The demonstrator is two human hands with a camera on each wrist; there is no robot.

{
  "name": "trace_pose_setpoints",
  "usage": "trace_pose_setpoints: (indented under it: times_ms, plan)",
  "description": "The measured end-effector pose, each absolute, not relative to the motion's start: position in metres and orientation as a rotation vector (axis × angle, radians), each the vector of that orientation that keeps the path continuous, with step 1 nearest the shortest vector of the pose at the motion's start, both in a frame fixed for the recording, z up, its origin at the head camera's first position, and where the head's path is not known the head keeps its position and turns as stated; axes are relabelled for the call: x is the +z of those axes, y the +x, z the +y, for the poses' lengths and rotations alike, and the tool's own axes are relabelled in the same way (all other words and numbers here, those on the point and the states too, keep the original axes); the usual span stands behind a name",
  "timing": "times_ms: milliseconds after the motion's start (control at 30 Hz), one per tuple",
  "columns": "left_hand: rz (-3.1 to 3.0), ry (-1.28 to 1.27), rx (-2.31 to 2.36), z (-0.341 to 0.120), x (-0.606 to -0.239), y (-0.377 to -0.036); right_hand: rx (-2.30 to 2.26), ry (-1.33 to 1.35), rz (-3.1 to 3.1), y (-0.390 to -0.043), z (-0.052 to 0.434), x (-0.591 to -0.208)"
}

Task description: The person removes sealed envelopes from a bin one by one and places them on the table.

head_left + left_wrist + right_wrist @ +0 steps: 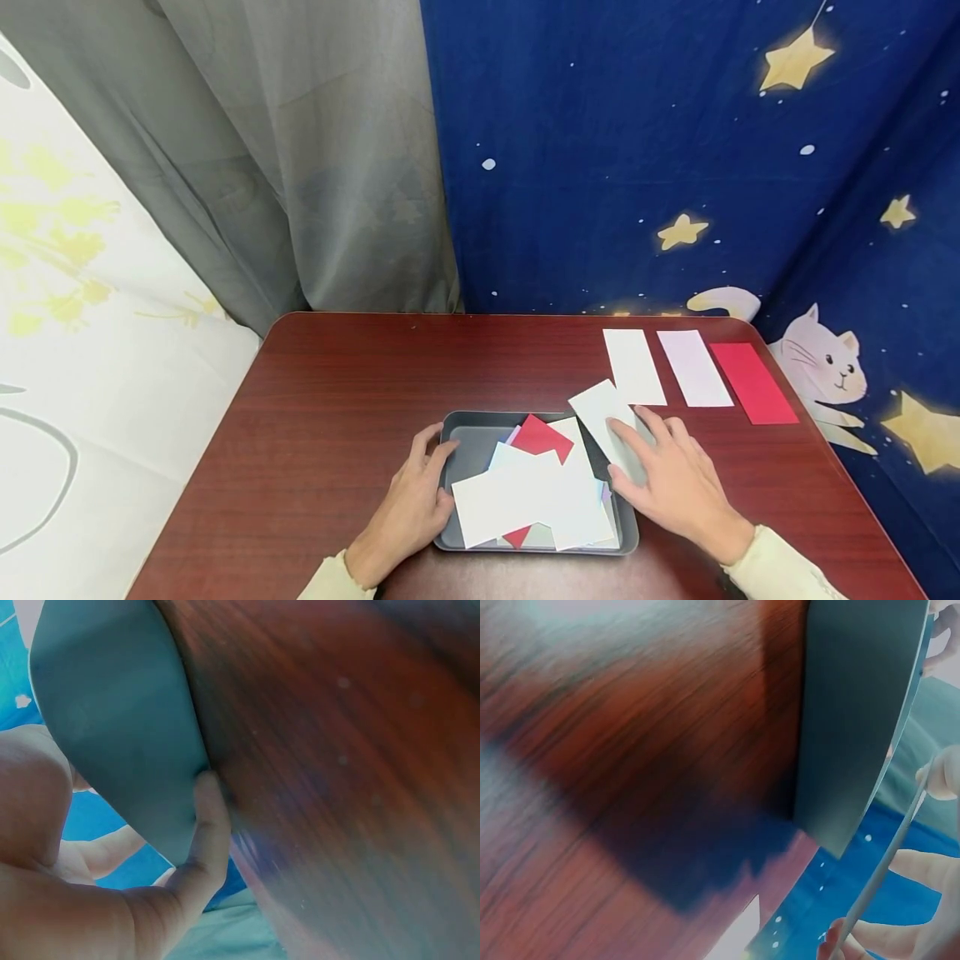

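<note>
A shallow dark grey tray (471,450) sits near the table's front, loosely filled with overlapping paper cards, mostly white (506,500), with bits of red (542,437), pale blue and lilac. My left hand (411,504) holds the tray's left side; in the left wrist view one finger (211,814) lies along the outer wall while others reach over the rim. Over the tray's right rear corner, my right hand (675,475) pinches a pale rectangular card (603,412), tilted and raised. The right wrist view shows this card (877,874) edge-on between the fingertips.
Along the back right of the brown table (337,400) lie a white card (634,367), a pale lilac card (695,368) and a red card (754,383), side by side with small gaps. Grey and blue curtains (562,167) hang behind the table.
</note>
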State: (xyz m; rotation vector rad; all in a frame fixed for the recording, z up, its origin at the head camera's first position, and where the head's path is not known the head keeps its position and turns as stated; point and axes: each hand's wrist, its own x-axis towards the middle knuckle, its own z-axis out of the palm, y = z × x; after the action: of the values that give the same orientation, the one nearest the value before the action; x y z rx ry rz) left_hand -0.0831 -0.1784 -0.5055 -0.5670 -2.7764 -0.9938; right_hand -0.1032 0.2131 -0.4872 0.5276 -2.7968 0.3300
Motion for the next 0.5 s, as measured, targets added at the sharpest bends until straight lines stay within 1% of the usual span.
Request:
trace_pose_setpoints:
  times_ms: [500]
  plan:
    - [-2.784, -0.565, -0.982, -0.178, -0.505, -0.083, 0.306, 0.304, -2.917, -0.094, 0.242, -0.492]
